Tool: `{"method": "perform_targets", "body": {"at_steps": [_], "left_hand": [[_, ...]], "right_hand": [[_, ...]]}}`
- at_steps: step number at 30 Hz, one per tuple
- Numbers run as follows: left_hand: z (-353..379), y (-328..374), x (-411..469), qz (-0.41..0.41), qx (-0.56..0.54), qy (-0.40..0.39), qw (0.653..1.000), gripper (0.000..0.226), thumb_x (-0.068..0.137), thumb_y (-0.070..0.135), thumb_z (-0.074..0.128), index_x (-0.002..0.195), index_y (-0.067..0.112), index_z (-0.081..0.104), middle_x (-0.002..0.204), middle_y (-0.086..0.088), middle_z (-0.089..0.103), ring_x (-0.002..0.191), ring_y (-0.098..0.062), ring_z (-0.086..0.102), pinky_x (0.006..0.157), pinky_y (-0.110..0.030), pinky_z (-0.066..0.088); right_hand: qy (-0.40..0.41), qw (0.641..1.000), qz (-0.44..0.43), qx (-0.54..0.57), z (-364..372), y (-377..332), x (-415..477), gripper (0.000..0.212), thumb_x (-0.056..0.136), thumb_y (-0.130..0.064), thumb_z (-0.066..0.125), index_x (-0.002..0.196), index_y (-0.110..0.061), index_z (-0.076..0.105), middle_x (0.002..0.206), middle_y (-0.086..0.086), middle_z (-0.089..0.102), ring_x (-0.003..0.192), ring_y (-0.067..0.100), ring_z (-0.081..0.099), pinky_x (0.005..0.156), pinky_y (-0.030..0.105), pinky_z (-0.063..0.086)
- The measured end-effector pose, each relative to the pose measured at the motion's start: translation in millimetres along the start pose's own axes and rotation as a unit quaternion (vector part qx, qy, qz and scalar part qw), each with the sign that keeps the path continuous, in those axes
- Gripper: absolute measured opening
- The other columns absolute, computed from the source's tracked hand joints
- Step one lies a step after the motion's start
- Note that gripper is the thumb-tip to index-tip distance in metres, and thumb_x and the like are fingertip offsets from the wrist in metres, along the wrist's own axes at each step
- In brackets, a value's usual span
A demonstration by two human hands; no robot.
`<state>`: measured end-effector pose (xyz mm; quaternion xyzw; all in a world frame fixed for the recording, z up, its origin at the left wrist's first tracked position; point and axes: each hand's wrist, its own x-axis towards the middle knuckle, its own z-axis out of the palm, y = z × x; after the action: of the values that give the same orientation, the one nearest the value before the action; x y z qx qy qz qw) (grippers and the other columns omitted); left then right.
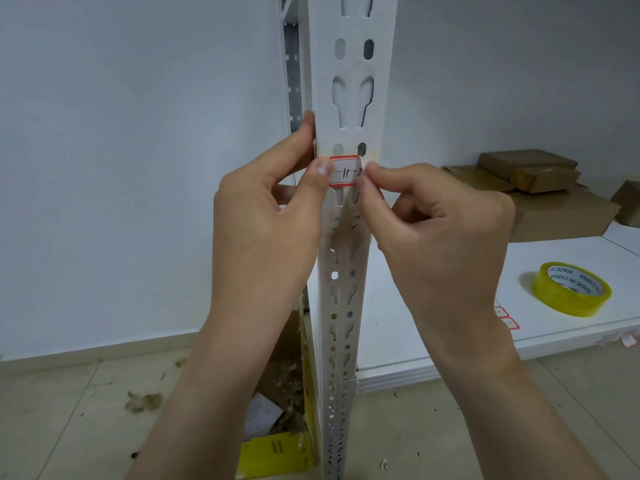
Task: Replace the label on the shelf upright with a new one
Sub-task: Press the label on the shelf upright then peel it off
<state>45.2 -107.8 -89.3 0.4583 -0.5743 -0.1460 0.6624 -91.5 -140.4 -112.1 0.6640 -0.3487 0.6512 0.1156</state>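
A white slotted shelf upright [349, 98] runs down the middle of the view. A small white label [346, 172] with a red border and black handwriting lies across it at hand height. My left hand [266, 220] wraps the upright's left edge, its thumb pressing the label's left end. My right hand [436, 220] pinches the label's right end between thumb and forefinger. Whether the label is stuck flat or partly lifted, I cannot tell. Glue residue and red scraps mark the upright just below.
A roll of yellowish clear tape [571, 289] lies on the white shelf board [433, 323] at right, with red-bordered stickers [507, 318] near my right wrist. Brown cardboard boxes [540, 188] are stacked at the back. A yellow box [277, 452] and debris sit on the floor.
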Motion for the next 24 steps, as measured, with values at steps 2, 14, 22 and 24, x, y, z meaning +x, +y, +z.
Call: {"method": "perform_targets", "body": {"at_steps": [2,14,22,24], "left_hand": [[0,0,0,0.002,-0.004,0.001,1.000,0.042,0.102,0.019,0.063,0.143,0.031,0.061,0.129,0.020,0.072,0.092,0.003,0.073,0.081,-0.020,0.063],[1,-1,1,-0.004,-0.014,0.000,1.000,0.042,0.102,0.016,0.063,0.141,0.030,0.062,0.126,0.023,0.073,0.095,-0.014,0.073,0.078,-0.021,0.064],[0,-1,1,-0.004,-0.006,-0.004,1.000,0.042,0.102,0.017,0.063,0.142,0.030,0.062,0.125,0.022,0.074,0.097,-0.025,0.072,0.078,-0.030,0.066],[0,-1,1,-0.004,-0.004,-0.004,1.000,0.042,0.102,0.016,0.063,0.142,0.030,0.062,0.123,0.023,0.074,0.098,-0.028,0.072,0.079,-0.034,0.066]], "right_hand": [[-0.002,0.999,0.027,0.018,0,-3,1,0.014,0.094,-0.025,0.076,0.088,-0.013,0.080,0.051,0.003,0.061,0.044,0.021,0.058,0.050,0.037,0.048],[-0.003,0.997,0.067,0.039,5,-16,4,0.016,0.092,-0.027,0.074,0.084,-0.014,0.075,0.052,-0.009,0.051,0.052,0.018,0.051,0.051,0.013,0.040],[0.001,0.997,0.070,0.037,6,-16,4,0.012,0.090,-0.022,0.077,0.082,-0.013,0.075,0.050,-0.009,0.051,0.047,0.017,0.048,0.053,0.010,0.038],[0.002,0.997,0.067,0.033,6,-16,4,0.012,0.090,-0.022,0.077,0.081,-0.013,0.075,0.050,-0.009,0.050,0.045,0.016,0.046,0.054,0.007,0.036]]}}
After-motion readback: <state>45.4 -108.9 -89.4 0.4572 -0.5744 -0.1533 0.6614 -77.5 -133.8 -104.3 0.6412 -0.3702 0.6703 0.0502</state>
